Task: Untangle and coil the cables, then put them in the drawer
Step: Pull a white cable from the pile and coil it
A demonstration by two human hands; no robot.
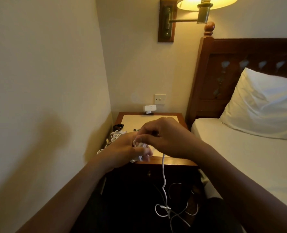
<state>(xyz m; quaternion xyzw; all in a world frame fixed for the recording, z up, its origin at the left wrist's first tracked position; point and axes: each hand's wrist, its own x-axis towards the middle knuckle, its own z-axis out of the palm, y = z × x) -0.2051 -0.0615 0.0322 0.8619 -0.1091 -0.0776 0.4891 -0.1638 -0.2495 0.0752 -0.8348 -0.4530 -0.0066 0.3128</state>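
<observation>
At the near edge of the tabletop (166,119) I have both hands raised over one white cable (163,179). The left hand (122,148) has its grip closed round a small bundle of that cable's loops, fingers curled about it, though motion blur hides just how the turns lie. The right hand (169,138) touches it from the right, its grip pinched on the same cable where it leaves the bundle. From there the cable drops past the tabletop's front edge, across the dark drawer (176,175), and ends low and near me in a knot (166,208) of loops crossed by thinner strands.

I judge the step in hand to be coiling this cable, with untangling unfinished at its lower end. The next move calls for the right grip to slide down, draw up slack and lay another turn onto the bundle while the left holds firm. The knot should be picked loose before it reaches the coil, or it will be wound in.

More work waits: a heap of white cables (116,134) lies on the left of the tabletop, with a black cable (117,126) just beyond it. The drawer looks closed, its knob (149,173) showing, so one hand must come free to pull it.
</observation>
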